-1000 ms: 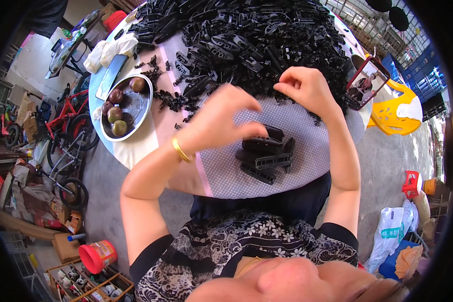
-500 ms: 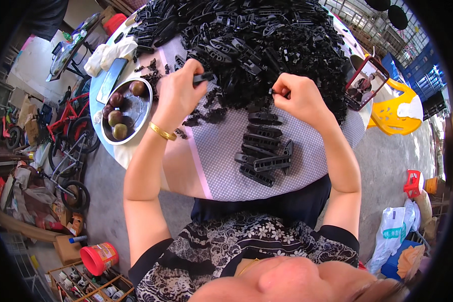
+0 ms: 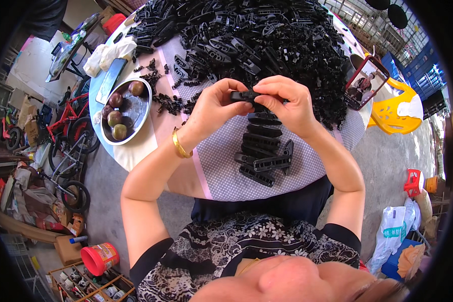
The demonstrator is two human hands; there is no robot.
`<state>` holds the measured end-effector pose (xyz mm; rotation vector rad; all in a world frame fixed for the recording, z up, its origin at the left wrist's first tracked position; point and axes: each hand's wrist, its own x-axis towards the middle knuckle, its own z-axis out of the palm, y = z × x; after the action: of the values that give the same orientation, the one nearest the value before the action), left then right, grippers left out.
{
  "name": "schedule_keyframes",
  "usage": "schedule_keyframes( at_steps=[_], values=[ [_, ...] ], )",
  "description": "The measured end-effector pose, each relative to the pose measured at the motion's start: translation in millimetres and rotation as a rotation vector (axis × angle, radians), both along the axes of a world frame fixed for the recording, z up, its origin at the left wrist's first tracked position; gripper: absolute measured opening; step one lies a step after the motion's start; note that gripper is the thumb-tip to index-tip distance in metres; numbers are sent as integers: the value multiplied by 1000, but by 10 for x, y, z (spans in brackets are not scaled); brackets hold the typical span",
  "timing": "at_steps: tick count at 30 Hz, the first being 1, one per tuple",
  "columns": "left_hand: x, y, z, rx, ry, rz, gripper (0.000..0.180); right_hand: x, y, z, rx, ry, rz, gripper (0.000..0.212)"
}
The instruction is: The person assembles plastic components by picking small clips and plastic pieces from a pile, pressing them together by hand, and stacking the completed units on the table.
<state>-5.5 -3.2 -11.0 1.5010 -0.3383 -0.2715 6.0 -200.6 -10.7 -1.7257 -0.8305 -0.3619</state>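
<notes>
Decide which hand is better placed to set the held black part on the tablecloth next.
Probably the left hand: it seems to have the fuller grip on the black part, at its left end, whereas the right hand pinches near the right end.

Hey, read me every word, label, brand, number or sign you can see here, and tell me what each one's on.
White plastic bag: green printing, which I won't copy out.
Red bucket: label print too small to read.
Phone: no text I can make out.
Held black part: no readable lettering.
</notes>
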Motion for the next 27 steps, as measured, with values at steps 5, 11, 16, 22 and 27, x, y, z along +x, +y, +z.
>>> schedule_keyframes(
  at_steps=[5,11,16,22,27],
  values=[
    [-20,3,18,-71,34,34,27,-15,13,6,-43,-41,-75,13],
    [0,2,-31,-213,56,25,31,-69,51,-7,76,242,-124,12],
    [-15,-55,-110,-467,228,-16,28,-151,87,-11,151,289,-118,11],
    [-1,-18,12,-513,311,-47,26,-44,32,35,20,-139,-116,15],
    [12,50,-14,-365,396,-168,28,-57,67,28,-41,-187,-48,18]
  ],
)
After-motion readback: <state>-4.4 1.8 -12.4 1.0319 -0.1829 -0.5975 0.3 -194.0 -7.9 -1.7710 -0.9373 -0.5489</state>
